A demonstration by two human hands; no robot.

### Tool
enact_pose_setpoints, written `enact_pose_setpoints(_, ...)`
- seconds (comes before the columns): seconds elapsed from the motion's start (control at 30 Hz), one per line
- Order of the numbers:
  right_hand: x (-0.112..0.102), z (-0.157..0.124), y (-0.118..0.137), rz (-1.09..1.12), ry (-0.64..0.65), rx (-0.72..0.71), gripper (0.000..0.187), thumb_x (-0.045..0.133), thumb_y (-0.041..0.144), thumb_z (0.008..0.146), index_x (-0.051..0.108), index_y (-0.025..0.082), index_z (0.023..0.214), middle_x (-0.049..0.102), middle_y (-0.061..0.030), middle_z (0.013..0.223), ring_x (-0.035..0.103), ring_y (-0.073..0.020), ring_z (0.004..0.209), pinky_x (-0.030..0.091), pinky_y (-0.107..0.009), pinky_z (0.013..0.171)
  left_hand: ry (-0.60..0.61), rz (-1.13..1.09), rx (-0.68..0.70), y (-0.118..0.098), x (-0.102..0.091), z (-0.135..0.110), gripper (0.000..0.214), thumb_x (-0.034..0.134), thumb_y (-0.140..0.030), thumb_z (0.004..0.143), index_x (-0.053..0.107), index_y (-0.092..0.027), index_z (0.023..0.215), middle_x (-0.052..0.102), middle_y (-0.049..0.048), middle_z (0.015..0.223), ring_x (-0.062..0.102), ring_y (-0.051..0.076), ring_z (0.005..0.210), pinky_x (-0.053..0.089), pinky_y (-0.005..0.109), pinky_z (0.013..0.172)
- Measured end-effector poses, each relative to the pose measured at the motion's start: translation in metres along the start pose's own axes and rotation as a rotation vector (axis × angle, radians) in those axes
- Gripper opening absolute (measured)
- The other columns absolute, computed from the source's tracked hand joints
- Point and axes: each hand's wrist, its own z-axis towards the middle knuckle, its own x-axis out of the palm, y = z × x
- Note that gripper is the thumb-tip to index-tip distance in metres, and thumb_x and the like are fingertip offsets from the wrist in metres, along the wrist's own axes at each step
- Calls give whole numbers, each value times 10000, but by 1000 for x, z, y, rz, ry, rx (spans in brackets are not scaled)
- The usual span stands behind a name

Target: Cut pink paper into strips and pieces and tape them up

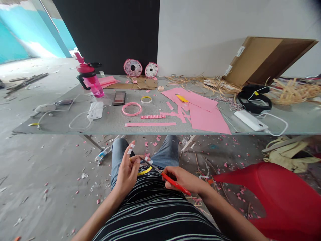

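Our red-handled scissors (175, 184) — tips at the left grip (127, 170)
Right grip (183, 180) clenched on them, blades slanting leftward — the left's hold we cannot tell.

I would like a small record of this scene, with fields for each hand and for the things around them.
Left hand: holds curved yellow strip
Left fingers: small white bits stuck on them
Right hand: holds red scissors, blades towards the strip
Table: pink ring, pink sheets, pink bottle, power bank
Floor: scattered paper scraps
Beside person: red chair
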Motion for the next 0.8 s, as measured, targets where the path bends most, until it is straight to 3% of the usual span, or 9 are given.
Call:
enact_pose_setpoints(0.13,-8,2,-1,202,216,-77,655,574,800,797,540,166,958,555,-8,818,471,-88,563,386,-220,496,22,-90,-58,-1,-2,-1,770,580,-376,924,196,-280,1584,730,36,907,405,61,446,431,221,528)
enact_pose_setpoints(0.33,-13,8,-7,360,354,-180,697,431,857,838,565,179,929,551,-18,771,457,-83,494,395,-226,453,47,-230,-105,6,-5,4,684,624,-412,901,347,-260,1507,728,68,941,358,29,427,235,159,383)
enact_pose_setpoints(0.53,-12,18,-24,604,519,-209,760,388,905,794,570,184,952,572,-29,759,429,-91,463,423,-251,446,100,-293,-38,-3,-5,9,760,646,-381,896,283,-235,1547,744,81,963,506,68,502,402,175,461)
enact_pose_setpoints(0.67,-17,20,-19,579,529,-218,816,374,927,774,612,176,988,614,-42,762,460,-104,466,475,-280,487,127,-282,-36,-9,-7,12,738,656,-385,892,326,-227,1532,754,94,994,532,72,515,465,196,509)
enact_pose_setpoints(0.8,-27,13,1,394,501,-224,825,407,929,761,633,173,999,651,-59,837,530,-121,555,495,-290,580,115,-252,-31,-6,-8,16,725,660,-390,877,357,-251,1520,756,106,1017,365,27,407,325,180,385)
